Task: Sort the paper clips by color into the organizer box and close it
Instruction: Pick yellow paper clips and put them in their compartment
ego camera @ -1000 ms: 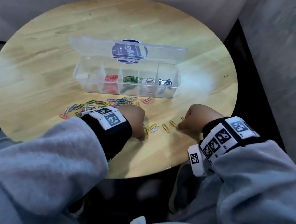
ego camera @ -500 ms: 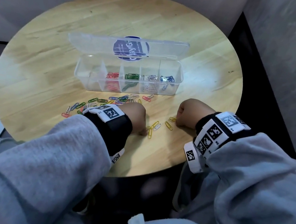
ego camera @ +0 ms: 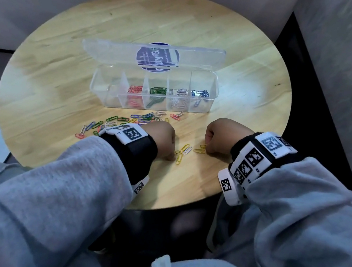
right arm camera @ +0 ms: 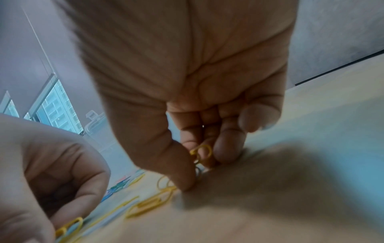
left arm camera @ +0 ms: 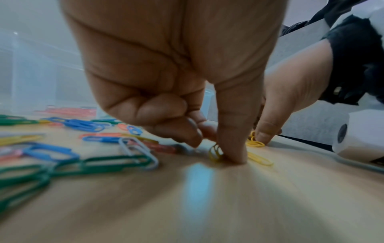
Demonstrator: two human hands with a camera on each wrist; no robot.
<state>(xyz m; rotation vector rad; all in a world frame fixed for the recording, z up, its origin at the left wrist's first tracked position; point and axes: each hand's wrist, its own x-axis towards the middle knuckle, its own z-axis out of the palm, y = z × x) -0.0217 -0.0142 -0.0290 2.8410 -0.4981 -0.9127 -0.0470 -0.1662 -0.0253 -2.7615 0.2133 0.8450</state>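
A clear organizer box [ego camera: 152, 104] stands open on the round wooden table [ego camera: 239, 51], its lid [ego camera: 114, 51] tilted back. Red, green, white and blue clips fill four compartments; the leftmost looks bare. Loose mixed clips [ego camera: 127, 119] lie in front of the box. My left hand [ego camera: 165, 138] has curled fingers and pinches a yellow paper clip [left arm camera: 215, 152] against the table. My right hand [ego camera: 220, 135] pinches yellow paper clips [right arm camera: 201, 151] between thumb and fingers. More yellow clips [ego camera: 182, 150] lie between both hands.
The table's near edge [ego camera: 182, 207] runs just under my wrists. A grey wall [ego camera: 340, 66] rises on the right, with a dark gap beside the table. My grey sleeves [ego camera: 60, 184] cover the foreground.
My right hand has slid left, closer to the yellow clips and the left hand. The left hand stays in place over the yellow clips.
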